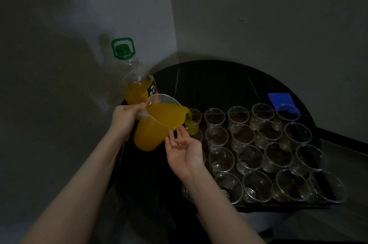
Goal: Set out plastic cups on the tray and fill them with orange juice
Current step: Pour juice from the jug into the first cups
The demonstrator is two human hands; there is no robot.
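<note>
Juice (159, 116) streams from a clear plastic jug (154, 124) tipped over the cup (192, 119) at the far left corner of the tray (282, 205), which already holds a little orange liquid. The left hand (126, 116) grips the jug's handle, fingers curled round it. The right hand (184, 149) lies palm up just under the jug's lower side, fingers spread and relaxed, fingertips (171, 134) touching or almost touching its wall. Rows of clear plastic cups (258, 154) stand upright and close together across the tray, apparently empty. The tray sits on a dark rounded bench (209, 82) in a wall corner. A large juice bottle (137, 82) with a green cap and carry handle stands at the bench's far left edge, just behind the jug, partly full. A blue square (281, 100) lies near the bench's far right edge.
</note>
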